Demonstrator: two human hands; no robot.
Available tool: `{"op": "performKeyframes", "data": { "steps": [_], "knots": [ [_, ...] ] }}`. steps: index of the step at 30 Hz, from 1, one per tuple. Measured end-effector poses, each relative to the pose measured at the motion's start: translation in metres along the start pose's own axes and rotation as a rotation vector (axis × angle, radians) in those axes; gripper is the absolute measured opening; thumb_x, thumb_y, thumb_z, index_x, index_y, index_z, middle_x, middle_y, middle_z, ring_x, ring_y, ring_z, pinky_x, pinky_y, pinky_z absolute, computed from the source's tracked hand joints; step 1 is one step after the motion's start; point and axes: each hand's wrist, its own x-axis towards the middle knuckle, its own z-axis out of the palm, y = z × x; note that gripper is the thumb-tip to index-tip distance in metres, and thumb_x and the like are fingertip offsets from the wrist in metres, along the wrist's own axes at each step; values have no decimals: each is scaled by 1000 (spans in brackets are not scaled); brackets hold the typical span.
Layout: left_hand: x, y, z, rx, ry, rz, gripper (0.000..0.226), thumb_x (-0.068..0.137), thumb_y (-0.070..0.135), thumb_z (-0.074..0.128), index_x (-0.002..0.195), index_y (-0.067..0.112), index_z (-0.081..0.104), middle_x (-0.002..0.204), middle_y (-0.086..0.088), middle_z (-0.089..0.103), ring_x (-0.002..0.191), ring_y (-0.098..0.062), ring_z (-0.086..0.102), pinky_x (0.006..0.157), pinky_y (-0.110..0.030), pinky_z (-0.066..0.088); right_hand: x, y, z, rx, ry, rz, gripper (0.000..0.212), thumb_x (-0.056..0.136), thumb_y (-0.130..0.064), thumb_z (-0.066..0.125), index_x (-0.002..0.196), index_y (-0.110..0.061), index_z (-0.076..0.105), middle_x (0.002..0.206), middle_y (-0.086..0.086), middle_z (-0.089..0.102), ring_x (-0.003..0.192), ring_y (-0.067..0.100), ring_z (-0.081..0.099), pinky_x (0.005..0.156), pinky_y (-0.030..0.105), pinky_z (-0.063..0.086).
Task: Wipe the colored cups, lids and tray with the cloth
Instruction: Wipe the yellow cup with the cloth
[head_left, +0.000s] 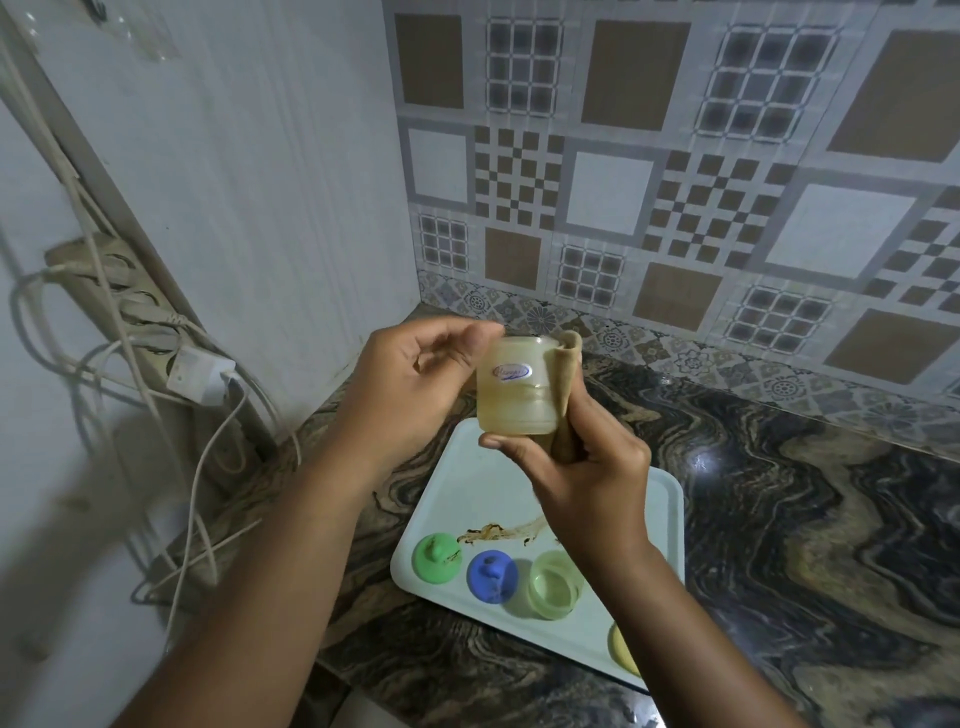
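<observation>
A pale yellow translucent cup (517, 387) with an oval sticker is held in the air above the white tray (483, 483). My left hand (410, 387) grips its left side, thumb on the rim. My right hand (582, 467) holds a tan cloth (566, 379) against the cup's right side and supports its base. On the tray lie a green lid (437, 557), a blue lid (491, 576), a light green cup (555, 584) and a yellow lid (623, 649) partly hidden by my right forearm. A brown smear (498, 532) marks the tray.
The tray sits on a dark marbled counter (805, 519) in a corner with patterned tile walls (675, 182). A power strip with plugs and white cables (156, 353) hangs on the left wall. The counter's front edge runs close below the tray.
</observation>
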Motion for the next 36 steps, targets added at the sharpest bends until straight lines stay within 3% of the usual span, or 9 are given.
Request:
{"op": "performKeyframes", "data": {
  "steps": [3,10,13,18,24,28,32,34,36],
  "knots": [
    [3,-6,-3,-111,-24,-58,14,79,34,70,91,31,77,97,2,77,96,-18,72,92,-53,56,5,0,-3,35,-14,27,83,71,-40,87,134,8,58,85,-10,67,66,0,51,66,11,43],
    [6,-8,8,117,57,42,5,80,37,77,82,35,72,81,16,72,78,-9,68,73,-34,58,2,4,7,-158,-4,-112,90,68,-24,92,136,17,49,101,28,71,91,39,68,86,23,51],
    [4,-3,8,59,55,41,12,86,36,70,94,30,75,93,14,76,88,-5,70,81,-29,58,5,2,3,-128,37,-111,89,66,-23,94,134,16,52,93,23,73,82,24,66,81,21,52],
    [6,-6,0,-122,17,-42,15,82,33,69,93,29,78,99,3,77,97,-18,71,90,-52,57,8,2,1,-70,43,-127,88,67,-24,92,135,15,52,81,18,67,86,-8,45,76,14,48],
    [5,-5,11,152,93,105,1,85,34,74,86,34,75,85,9,73,80,-20,67,74,-44,56,-2,4,11,-204,31,-156,90,68,-24,93,136,15,50,97,30,70,84,44,67,79,28,53],
    [2,-5,5,34,26,45,18,85,44,69,97,34,77,91,-14,73,85,-24,67,82,-38,57,4,4,4,-136,39,-159,90,66,-26,94,135,14,52,78,20,63,73,21,54,77,23,50],
    [3,-10,-6,-106,-1,-46,18,77,42,72,91,33,79,94,-4,77,95,-30,69,88,-49,58,5,4,-7,178,-136,70,74,89,-44,73,146,-5,48,121,7,71,103,-2,62,87,22,52],
    [4,-12,-9,-123,4,-60,15,76,39,71,87,35,79,95,1,77,95,-27,70,83,-39,60,5,3,-14,380,-205,211,46,103,-30,55,140,-4,56,97,1,73,87,5,65,76,25,54],
    [5,-12,-12,-132,-17,-71,14,78,36,69,88,36,79,97,3,77,94,-21,70,77,-31,58,8,-3,-20,475,-200,278,31,108,-12,42,116,8,65,60,5,44,57,10,45,55,20,42]
  ]
}}
